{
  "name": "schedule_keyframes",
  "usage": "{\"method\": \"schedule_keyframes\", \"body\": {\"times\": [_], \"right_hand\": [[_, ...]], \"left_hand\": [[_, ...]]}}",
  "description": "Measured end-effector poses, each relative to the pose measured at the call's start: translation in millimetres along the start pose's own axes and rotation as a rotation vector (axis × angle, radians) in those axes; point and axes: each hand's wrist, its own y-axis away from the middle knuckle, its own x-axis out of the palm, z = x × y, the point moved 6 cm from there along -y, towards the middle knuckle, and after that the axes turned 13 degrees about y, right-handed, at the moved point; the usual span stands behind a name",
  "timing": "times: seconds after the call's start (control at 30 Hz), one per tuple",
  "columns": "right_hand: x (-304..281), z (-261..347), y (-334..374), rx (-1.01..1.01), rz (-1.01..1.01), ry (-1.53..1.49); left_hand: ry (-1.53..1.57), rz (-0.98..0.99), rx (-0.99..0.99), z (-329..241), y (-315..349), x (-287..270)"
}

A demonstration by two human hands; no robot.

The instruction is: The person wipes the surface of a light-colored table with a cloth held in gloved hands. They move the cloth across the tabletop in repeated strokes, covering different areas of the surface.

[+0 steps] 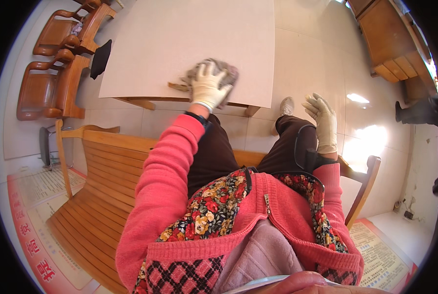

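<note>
Nearest, the person sat on a slatted wooden bench (101, 196), its long honey-coloured boards curving away to the left, wearing a knitted coral-pink cardigan (165, 196) over a dark floral top. On the right, the right hand (322, 120) in a pale, smooth glove hung in the air above the right knee, its fingers loosely spread and gripping nothing, well apart from the table. Farther out and to the left, the left hand (208, 87), gloved alike, lay flat with fingers splayed on a crumpled grey cloth (218, 73), pressing it down rather than clutching it. The cloth sat bunched on the near edge of the low table (180, 34), whose broad matte beige top looked smooth and rested on wooden legs that showed beneath its near rim. Beside the cloth on the left, a small wooden piece (177, 87) lay at the table's edge. Beyond, at the far left, two glossy reddish-brown wooden armchairs (47, 88) stood side by side on the pale tiled floor (307, 59), and wooden furniture (390, 44) stood at the far right.
</note>
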Motion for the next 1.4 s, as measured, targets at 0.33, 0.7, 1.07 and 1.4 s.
{"method": "schedule_keyframes", "body": {"times": [0.33,0.7,1.07,1.4], "right_hand": [[5.2,-15.7,-4.0,0.016,0.032,0.01],[-0.4,-33.0,-20.4,0.057,0.01,0.008],[17.6,-74.6,-46.7,0.143,0.079,-0.15],[18.0,-119.4,-77.1,0.234,0.08,-0.3]], "left_hand": [[0.166,0.171,0.246,-99.2,-0.1,37.6],[0.01,-0.069,-0.104,33.1,-45.7,5.3],[-0.123,-0.126,-0.696,197.6,-38.7,-52.0],[-0.088,0.028,-0.167,61.2,-120.7,16.4]]}}
